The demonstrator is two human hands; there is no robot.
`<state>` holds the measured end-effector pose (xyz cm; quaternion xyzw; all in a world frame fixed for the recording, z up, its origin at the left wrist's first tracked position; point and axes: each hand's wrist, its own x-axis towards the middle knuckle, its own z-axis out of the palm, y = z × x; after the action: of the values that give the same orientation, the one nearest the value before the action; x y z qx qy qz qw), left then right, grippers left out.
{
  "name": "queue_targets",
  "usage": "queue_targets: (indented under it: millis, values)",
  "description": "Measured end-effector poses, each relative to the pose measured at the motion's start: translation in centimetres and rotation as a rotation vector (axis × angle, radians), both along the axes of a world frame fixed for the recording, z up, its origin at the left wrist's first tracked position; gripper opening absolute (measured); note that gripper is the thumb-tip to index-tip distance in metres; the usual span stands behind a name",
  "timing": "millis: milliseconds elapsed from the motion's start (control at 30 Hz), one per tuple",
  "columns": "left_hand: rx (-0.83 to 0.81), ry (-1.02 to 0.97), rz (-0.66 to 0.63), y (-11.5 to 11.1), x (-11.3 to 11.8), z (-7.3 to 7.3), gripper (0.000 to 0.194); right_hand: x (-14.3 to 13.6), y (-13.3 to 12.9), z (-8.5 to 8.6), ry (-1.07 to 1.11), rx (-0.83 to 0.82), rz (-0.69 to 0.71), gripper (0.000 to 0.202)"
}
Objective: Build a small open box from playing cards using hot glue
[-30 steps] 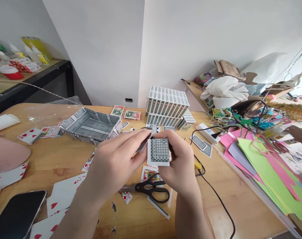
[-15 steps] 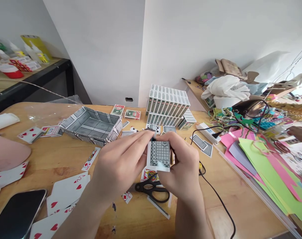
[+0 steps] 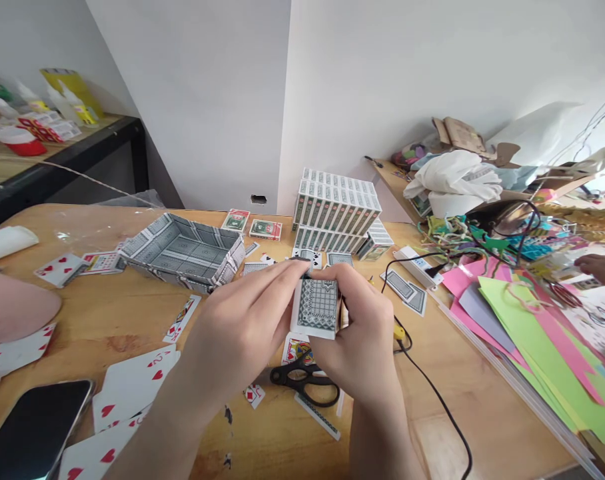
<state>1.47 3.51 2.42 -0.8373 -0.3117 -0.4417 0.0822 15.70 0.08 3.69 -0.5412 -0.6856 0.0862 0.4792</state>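
Note:
Both my hands hold a small stack of playing cards (image 3: 316, 308) with a green patterned back, raised above the wooden table (image 3: 112, 320). My left hand (image 3: 242, 327) pinches the stack's top and left edge. My right hand (image 3: 365, 333) cups it from the right and below. Black-handled scissors (image 3: 305, 381) lie on the table right under my hands, on a face card. Cut card scraps lie beside them.
A tray folded from cards (image 3: 182, 253) stands left of centre, with stacked card boxes (image 3: 335, 213) behind. Loose heart cards (image 3: 132, 383) and a phone (image 3: 32, 430) lie at front left. Coloured paper sheets (image 3: 532, 313), a power strip (image 3: 416, 265) with a black cable, and another person's hand (image 3: 600, 267) are at right.
The card stack has tilted slightly and lifted a little in my hands; my left fingers have closed over its top edge. The table items stay put.

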Motion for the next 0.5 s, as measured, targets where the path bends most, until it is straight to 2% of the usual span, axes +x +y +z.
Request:
queue_targets:
  millis: [233, 500]
  values:
    - [0.010, 0.044, -0.013, 0.32, -0.63, -0.13, 0.039, -0.21, -0.28, 0.16, -0.070, 0.041, -0.009, 0.043]
    - [0.118, 0.005, 0.013, 0.16, -0.24, -0.11, 0.035, -0.49, -0.54, 0.32, -0.041, 0.048, 0.006, 0.034]
